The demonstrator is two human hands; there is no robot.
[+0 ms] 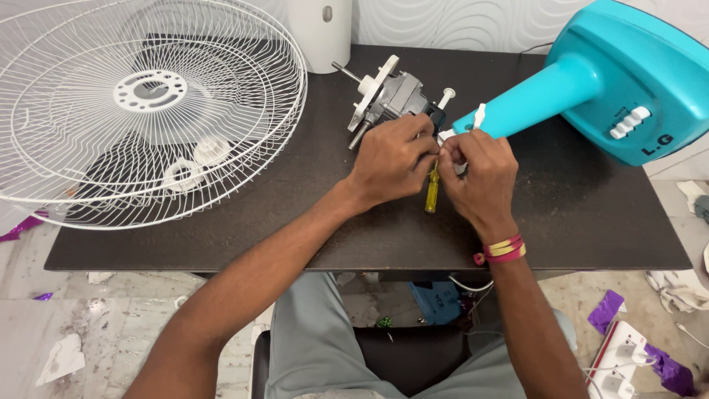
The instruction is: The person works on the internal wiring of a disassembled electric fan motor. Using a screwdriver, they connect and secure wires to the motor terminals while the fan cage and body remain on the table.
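Two hands meet at the middle of the dark tabletop (221,244), right where the grey fan motor (391,100) joins the neck of the blue fan stand (591,74). The left hand (391,159) curls over the back of the motor, its grip closed on it. The right hand (480,174) has its fingers pinched tight around a small white part, and a yellow screwdriver (432,192) hangs down between both hands; I cannot tell which hand holds it. The small part could slip and roll off the edge, because the fingers hide it. The screwdriver tip could poke a finger, since the hands touch. The big white fan guard (140,111) lies well apart on the left.
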